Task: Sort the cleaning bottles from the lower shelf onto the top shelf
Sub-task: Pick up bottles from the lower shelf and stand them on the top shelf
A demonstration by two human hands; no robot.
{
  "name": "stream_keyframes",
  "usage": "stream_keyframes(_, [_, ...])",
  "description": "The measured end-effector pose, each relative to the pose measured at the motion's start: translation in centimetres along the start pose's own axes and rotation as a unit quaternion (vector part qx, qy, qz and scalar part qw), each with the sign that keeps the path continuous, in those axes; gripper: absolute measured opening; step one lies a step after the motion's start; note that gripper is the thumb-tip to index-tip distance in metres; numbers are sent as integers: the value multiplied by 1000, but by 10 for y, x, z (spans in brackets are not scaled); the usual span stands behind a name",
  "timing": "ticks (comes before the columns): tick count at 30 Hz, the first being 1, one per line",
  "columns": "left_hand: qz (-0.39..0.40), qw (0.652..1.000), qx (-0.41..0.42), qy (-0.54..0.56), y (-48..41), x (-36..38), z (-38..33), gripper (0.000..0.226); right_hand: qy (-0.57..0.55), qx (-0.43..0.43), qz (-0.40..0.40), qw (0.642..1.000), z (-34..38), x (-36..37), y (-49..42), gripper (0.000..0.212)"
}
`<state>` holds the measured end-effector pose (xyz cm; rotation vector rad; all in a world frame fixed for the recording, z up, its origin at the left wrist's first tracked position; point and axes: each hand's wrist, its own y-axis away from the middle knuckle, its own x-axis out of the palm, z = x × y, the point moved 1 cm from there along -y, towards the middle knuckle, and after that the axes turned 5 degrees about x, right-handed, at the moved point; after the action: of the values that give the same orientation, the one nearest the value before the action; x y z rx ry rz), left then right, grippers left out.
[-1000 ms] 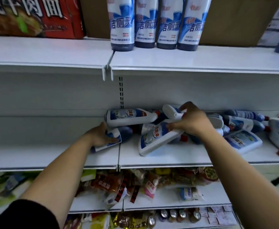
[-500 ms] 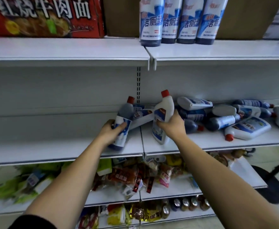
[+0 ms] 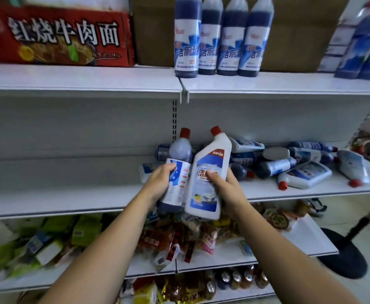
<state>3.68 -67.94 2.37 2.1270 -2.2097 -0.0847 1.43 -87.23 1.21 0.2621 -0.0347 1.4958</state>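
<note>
Dark bottle (image 3: 180, 151) upright, gripped by left fingers (image 3: 171, 167); white bottle (image 3: 213, 157) upright, gripped by right fingers (image 3: 212, 174).

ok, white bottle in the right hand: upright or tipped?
Roughly upright, leaning slightly: the white plastic angled-neck bottle has red cap up, base down, in the right hand.

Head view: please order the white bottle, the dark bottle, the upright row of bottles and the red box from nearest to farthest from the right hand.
1. The white bottle: gripped by the right hand itself.
2. The dark bottle: just left, in the left hand.
3. The upright row: above, on the top shelf.
4. The red box: top shelf, far left.
</note>
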Motion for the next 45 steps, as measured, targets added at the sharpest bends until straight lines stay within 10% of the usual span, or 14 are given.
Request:
stream_keyframes(8, [25,997,31,65,61,63,-28,44,53,-109,-21,992,48,-42,64,24])
stream_keyframes(12, [24,993,83,79,96,89,-45,70,68,-155,-18,985,72,-63,96,32])
stream_keyframes(23, [72,975,192,87,136,133,-124,58,41,-236,25,971,157,-92,145,60])
stream_keyframes(45, [-64,924,354,-128,-25,113,-282,65,58,-396,-51,915,306,-73,9,48])
